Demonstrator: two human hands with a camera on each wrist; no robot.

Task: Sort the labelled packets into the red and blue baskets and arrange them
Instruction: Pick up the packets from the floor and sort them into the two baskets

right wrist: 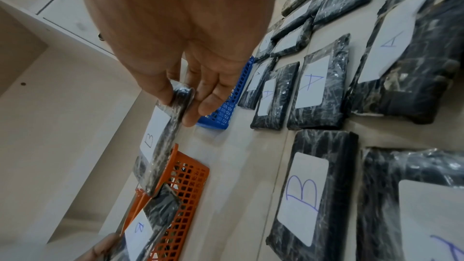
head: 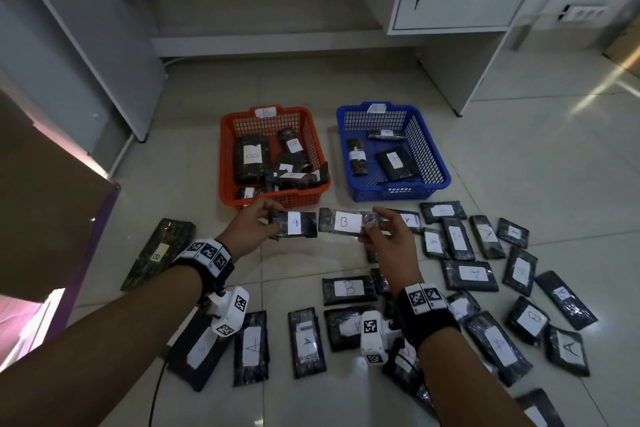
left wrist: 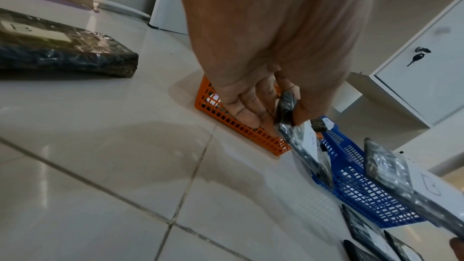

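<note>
Both hands pinched B packets – left hand (head: 250, 224), right hand (head: 388, 230) – long axes crosswise; red basket (head: 228, 163) just ahead, left nearer.

Two baskets: red basket (head: 273, 118), blue basket (head: 394, 114); two hand-held packets (head: 294, 224).

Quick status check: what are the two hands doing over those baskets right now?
Left hand pinches a B packet; right hand pinches another B packet. Both held just short of red basket. Nothing blocking it.
</note>
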